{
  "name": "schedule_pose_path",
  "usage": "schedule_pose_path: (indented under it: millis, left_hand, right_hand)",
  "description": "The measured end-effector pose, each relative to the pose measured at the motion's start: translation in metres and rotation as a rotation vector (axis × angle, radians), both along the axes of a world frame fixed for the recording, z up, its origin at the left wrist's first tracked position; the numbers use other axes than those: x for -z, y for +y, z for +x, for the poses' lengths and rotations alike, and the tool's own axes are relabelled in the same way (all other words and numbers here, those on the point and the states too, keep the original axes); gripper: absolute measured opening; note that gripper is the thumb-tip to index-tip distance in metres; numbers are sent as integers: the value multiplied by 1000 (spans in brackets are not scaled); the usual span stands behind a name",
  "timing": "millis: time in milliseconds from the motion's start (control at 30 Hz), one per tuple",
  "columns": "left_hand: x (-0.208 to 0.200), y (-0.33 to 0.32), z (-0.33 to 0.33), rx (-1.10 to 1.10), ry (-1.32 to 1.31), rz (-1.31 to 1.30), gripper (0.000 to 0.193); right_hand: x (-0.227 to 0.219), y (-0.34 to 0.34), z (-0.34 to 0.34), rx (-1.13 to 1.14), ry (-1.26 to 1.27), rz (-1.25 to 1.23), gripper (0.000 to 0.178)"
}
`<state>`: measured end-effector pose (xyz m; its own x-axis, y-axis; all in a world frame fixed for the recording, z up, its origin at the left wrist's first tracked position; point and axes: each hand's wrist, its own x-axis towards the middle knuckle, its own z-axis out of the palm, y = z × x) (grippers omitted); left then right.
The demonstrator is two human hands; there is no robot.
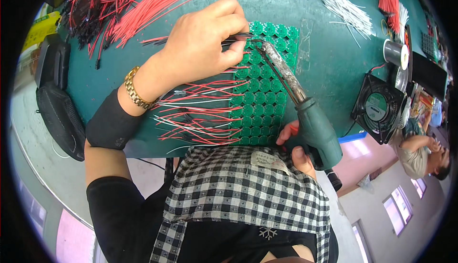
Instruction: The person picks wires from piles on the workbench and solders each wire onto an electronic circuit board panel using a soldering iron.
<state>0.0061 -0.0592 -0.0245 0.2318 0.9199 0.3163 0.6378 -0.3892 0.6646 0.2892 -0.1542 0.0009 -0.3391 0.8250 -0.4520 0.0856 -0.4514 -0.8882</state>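
My left hand [202, 43], wearing a gold watch at the wrist, is closed in a pinch on black wires [242, 35], whose ends lie over a panel of green circuit boards [260, 105]. My right hand [300, 155] grips the green handle of a soldering gun [317, 132], partly hidden behind it. The gun's long metal tip points up and left, close to the black wire ends; whether it touches them I cannot tell. Along the panel's left edge, several red and white wires [200, 113] fan out from the boards.
Piles of red wires [155, 5] lie at the far left, white wires [346, 8] at the far right. A solder spool [396, 53] and a black fan [378, 108] stand at the right. A black pouch [61, 120] sits at the left edge. Another person [417, 153] is further right.
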Motion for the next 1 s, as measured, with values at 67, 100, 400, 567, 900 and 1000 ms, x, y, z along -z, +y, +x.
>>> schedule_pose_path:
  millis: [67,100,400,567,900,1000]
  left_hand:
    - [0,0,0,-7,4,-3,15]
    - [-1,0,1,-4,2,-4,15]
    - [-1,-2,-2,-7,17,-23,15]
    - [6,0,-1,-14,5,-6,15]
    - [-5,-20,4,0,32,73,15]
    - [-6,-22,4,-2,60,111,15]
  right_hand:
    - [-6,5,-3,-59,-78,23,66]
    - [-6,9,-3,-56,-80,23,66]
    - [9,4,6,-189,-1,280,64]
    - [12,-7,5,100,76,153,74]
    - [6,-40,-1,265,182,200,72]
    - [5,-44,1,227,186,209,73]
